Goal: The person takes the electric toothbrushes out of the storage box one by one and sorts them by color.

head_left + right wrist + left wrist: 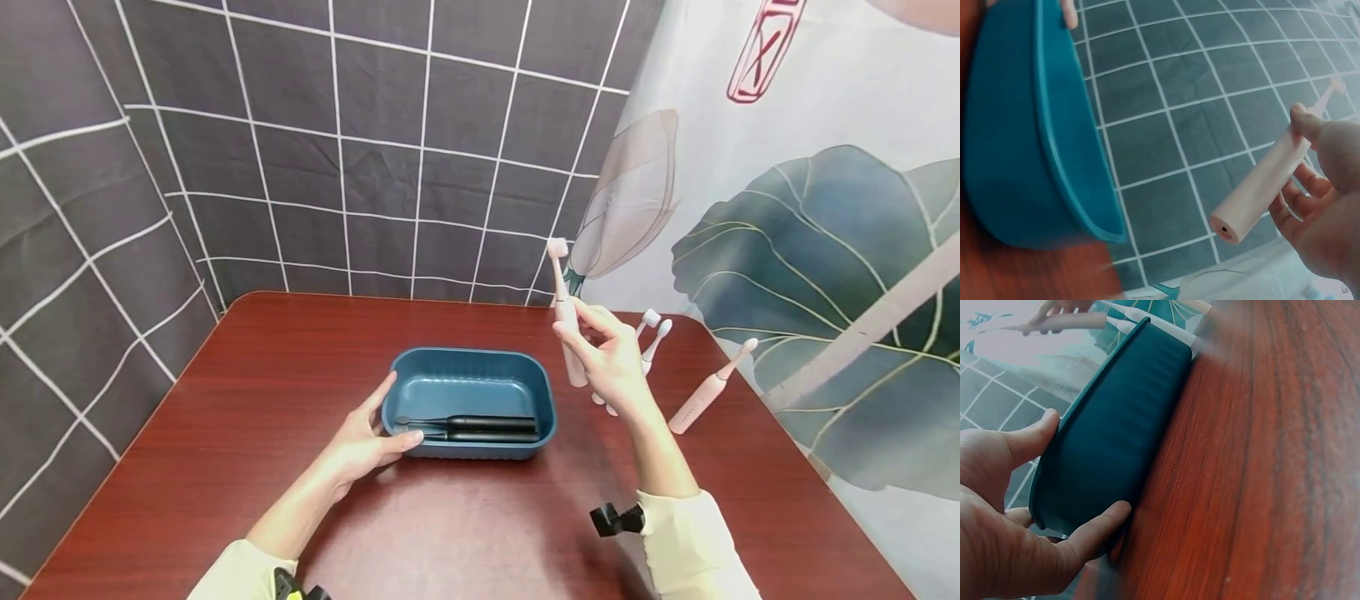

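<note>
My right hand (611, 358) pinches a pale pink electric toothbrush (570, 342) between thumb and fingers, its brush head up, to the right of a blue plastic bin (547, 392). In the right wrist view, the toothbrush handle (1260, 184) slants with its round base toward the bin. My left hand (367, 446) holds the bin's left end, thumb over the front rim and fingers along the side. The left wrist view has that hand (1035, 519) around the bin's corner (1110, 437). Two black electric toothbrushes (487, 423) lie along the front inside the bin.
Behind my right hand stand white electric toothbrushes (649, 354), partly hidden by it. Farther right another pink electric toothbrush (701, 402) stands on the red-brown wooden table (300, 392). A grey gridded cloth (375, 167) and a leaf-patterned curtain (825, 250) border the table.
</note>
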A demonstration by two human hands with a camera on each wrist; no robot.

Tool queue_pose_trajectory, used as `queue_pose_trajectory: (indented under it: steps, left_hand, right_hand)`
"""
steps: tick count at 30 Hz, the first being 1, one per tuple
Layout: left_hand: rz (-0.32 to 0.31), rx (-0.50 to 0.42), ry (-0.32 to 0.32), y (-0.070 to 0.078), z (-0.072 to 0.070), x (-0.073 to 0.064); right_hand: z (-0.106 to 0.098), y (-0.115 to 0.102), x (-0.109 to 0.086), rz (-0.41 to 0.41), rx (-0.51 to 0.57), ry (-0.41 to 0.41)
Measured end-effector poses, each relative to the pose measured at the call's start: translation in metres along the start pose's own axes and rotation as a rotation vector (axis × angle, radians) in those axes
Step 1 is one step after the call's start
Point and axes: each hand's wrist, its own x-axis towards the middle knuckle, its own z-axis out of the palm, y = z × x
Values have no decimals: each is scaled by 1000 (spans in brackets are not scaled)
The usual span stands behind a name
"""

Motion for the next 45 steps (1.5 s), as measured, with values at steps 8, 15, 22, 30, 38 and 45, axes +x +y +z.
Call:
queue_pose_trajectory:
  steps: [8,15,22,30,38,45]
  left_hand:
    - [-7,6,-8,-1,2,1]
    - [7,18,-12,0,1,1]
    - [1,9,-22,0,3,3]
    - [1,30,-35,6,-2,2]
    - [-14,33,-43,5,-5,1]
    - [-22,25,-51,2,-5,2]
  right_hand:
    - [-36,1,4,40,66,166]
    - [-59,2,3,42,84,223]
    - [-80,10,-3,-56,258,405]
    - [-115,31,-8,-112,364,600]
    - [-142,24,-16,-84,205,670]
    - [-157,44,-25,17,92,677]
